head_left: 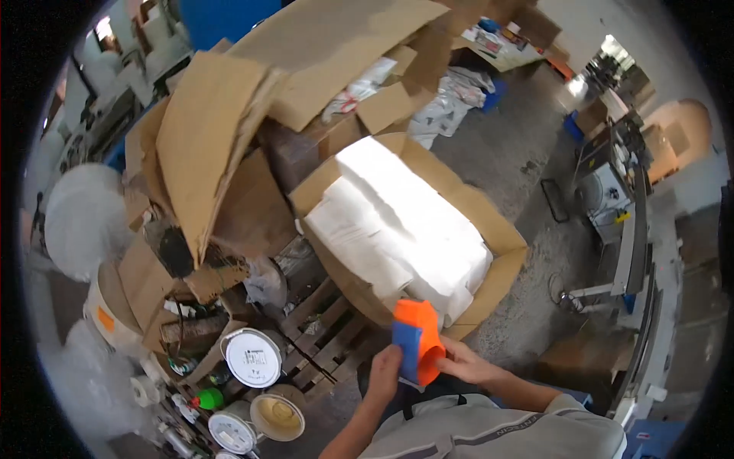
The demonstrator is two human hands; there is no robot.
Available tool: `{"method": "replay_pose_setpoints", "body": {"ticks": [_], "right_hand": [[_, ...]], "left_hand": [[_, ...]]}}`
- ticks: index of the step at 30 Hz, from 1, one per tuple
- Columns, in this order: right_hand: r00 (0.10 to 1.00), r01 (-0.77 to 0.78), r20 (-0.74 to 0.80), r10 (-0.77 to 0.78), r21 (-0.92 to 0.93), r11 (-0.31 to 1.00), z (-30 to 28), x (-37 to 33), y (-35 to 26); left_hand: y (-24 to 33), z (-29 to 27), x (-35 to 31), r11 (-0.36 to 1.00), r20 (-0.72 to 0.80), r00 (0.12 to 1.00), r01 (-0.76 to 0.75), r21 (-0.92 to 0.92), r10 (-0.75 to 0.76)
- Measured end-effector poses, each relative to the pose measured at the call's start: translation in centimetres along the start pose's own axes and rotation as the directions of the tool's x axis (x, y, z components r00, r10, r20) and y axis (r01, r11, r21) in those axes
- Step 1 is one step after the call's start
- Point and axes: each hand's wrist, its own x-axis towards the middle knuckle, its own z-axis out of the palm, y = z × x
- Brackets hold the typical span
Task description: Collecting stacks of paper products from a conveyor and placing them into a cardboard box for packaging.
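Both my hands hold a bright orange and blue hollow piece (419, 336), its exact kind unclear. It is in front of my body at the near end of an open cardboard box (501, 229). My left hand (387, 369) is closed on its blue side. My right hand (465, 362) grips the orange side, by a round opening. Stacked white packs or sheets (413, 222) fill the box, brightly lit on top.
Large folded cardboard sheets (206, 138) lean behind the box on the left. A wooden pallet (325, 325) is underfoot to the left. Beside it stand a lidded white bucket (254, 358) and an open bucket (277, 417). A machine bench (612, 199) runs along the right.
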Motion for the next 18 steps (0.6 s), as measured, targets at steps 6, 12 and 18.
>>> {"method": "replay_pose_setpoints", "body": {"ticks": [6, 12, 18], "right_hand": [[0.966, 0.093, -0.244, -0.089, 0.005, 0.996, -13.2, -8.8, 2.8], [0.819, 0.089, -0.475, -0.321, -0.448, 0.89, -29.5, -22.1, 2.2], [0.699, 0.04, -0.659, -0.279, -0.353, 0.935, -43.0, -32.2, 1.8]], "left_hand": [[1.2, 15.8, 2.7, 0.982, 0.177, 0.972, 0.131, 0.138, -0.155], [-4.4, 36.0, 7.0, 0.988, 0.292, 0.946, 0.111, 0.111, -0.139], [-7.5, 52.4, 12.6, 0.927, 0.403, 0.847, 0.242, 0.287, -0.347]]}}
